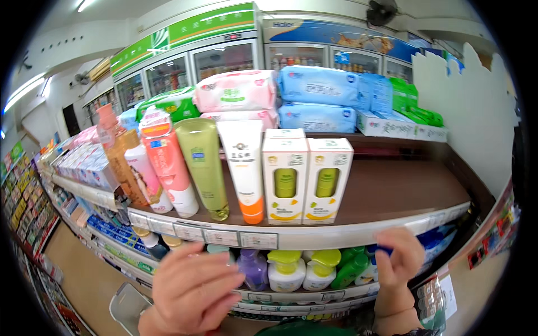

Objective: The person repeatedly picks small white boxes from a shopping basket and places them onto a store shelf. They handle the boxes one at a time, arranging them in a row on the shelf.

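Observation:
My left hand (191, 290) hovers in front of the shelf edge at the lower left, holding nothing, fingers stretched and thumb a little apart. To the right, my right hand (399, 256) is blurred by motion near the shelf's front edge (328, 237), its fingers bent and thumb apart, with nothing seen between them. On the top shelf stand two white boxes with windows (286, 176), side by side. Left of them are a white tube with an orange cap (243, 168), a green tube (204, 168), a coral bottle (170, 168) and a pink-and-white bottle (141, 176).
Behind stand stacked blue wipes packs (317, 86), pink packs (235, 90) and a green pack (170, 103). Yellow-topped pump bottles (286, 273) and a purple bottle (252, 269) fill the lower shelf. A grey bin (126, 308) is on the floor at left; glass-door coolers (225, 61) line the back.

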`<action>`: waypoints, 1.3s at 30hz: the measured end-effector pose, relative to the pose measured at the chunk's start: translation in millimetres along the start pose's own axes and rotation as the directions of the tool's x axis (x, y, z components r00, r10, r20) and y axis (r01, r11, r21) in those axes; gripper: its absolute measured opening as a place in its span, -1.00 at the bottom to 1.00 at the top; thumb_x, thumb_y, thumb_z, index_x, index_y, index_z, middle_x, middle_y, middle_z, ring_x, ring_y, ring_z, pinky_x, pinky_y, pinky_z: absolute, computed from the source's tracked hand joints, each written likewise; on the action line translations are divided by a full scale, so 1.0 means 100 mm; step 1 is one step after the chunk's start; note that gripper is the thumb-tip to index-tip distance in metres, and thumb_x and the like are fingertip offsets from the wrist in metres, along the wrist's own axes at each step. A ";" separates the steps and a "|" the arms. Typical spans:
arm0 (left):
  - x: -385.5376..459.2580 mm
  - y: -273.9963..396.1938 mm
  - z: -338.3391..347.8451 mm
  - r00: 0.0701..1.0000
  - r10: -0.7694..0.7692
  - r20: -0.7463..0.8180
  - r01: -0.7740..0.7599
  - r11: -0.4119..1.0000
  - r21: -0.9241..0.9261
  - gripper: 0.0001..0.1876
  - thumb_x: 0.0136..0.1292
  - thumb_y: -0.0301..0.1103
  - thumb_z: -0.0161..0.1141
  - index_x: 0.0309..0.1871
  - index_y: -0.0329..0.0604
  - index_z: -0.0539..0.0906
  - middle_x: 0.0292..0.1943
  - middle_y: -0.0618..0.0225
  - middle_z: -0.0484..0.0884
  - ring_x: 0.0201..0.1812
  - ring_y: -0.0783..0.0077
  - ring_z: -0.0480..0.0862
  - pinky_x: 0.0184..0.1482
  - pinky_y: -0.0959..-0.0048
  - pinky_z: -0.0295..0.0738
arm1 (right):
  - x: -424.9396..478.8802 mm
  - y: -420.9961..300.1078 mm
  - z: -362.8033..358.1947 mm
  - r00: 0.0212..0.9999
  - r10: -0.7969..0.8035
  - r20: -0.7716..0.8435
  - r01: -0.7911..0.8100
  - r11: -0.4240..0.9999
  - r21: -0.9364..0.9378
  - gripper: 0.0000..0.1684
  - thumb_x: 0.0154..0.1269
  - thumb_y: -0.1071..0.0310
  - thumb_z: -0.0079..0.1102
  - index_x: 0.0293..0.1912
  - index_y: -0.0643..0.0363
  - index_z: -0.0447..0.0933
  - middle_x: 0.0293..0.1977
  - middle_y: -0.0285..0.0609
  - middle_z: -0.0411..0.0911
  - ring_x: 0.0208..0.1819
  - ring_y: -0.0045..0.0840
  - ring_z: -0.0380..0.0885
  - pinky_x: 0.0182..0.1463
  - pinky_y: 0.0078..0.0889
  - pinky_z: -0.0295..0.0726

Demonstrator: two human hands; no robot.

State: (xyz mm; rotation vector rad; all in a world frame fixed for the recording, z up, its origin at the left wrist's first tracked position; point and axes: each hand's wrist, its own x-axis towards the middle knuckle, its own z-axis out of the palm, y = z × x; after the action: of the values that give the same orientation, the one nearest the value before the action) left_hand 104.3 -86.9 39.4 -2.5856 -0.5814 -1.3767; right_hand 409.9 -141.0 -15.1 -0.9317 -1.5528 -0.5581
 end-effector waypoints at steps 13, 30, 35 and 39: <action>-3.17 -0.32 0.31 0.334 -0.832 0.443 0.934 0.230 -0.272 -0.82 0.19 -0.36 0.26 -0.24 -0.30 0.69 -0.30 0.08 0.69 -0.27 0.11 0.69 -0.18 0.34 0.58 | -1.05 -1.10 2.00 0.588 -0.218 0.779 -0.389 0.768 0.508 -0.80 0.00 0.45 0.37 -0.28 0.15 0.62 -0.36 -0.16 0.63 -0.36 -0.32 0.62 -0.31 -0.38 0.58; -6.85 -1.29 -0.98 -0.412 -0.908 -0.073 0.898 -0.419 0.134 -0.73 0.03 -0.36 0.34 -0.17 -0.24 0.70 -0.37 0.14 0.70 -0.31 0.20 0.70 -0.20 0.32 0.59 | -3.84 -3.55 5.66 -0.129 -0.603 0.787 -0.352 0.770 0.532 -0.68 0.11 0.27 0.25 -0.13 0.18 0.58 -0.18 -0.02 0.58 -0.12 -0.17 0.56 -0.04 -0.17 0.54; -7.33 -1.66 -0.76 -0.516 -0.854 -0.060 0.815 -0.512 0.273 -0.51 -0.05 -0.33 0.42 0.02 -0.18 0.60 -0.13 0.12 0.65 -0.07 0.10 0.64 -0.03 0.22 0.54 | -4.43 -3.97 6.18 -0.204 -0.614 0.763 -0.217 0.788 0.576 -0.62 0.08 0.25 0.29 -0.09 0.17 0.54 -0.13 -0.07 0.54 -0.02 -0.19 0.51 0.04 -0.17 0.52; -7.55 -1.91 -0.53 -0.646 -0.762 -0.043 0.724 -0.630 0.281 -0.36 -0.04 -0.35 0.42 0.17 -0.14 0.46 0.07 0.09 0.54 0.08 0.04 0.57 0.09 0.20 0.51 | -4.94 -4.18 6.50 -0.339 -0.602 0.723 -0.154 0.794 0.588 -0.64 0.02 0.33 0.29 -0.13 0.17 0.54 -0.14 -0.07 0.53 0.00 -0.21 0.49 0.05 -0.20 0.53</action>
State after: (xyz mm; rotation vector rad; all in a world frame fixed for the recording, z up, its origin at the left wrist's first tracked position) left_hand -392.8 -128.4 -561.5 -0.9398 -3.6657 -0.5721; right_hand -309.5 7.6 -564.2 -0.4099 -3.3787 0.7963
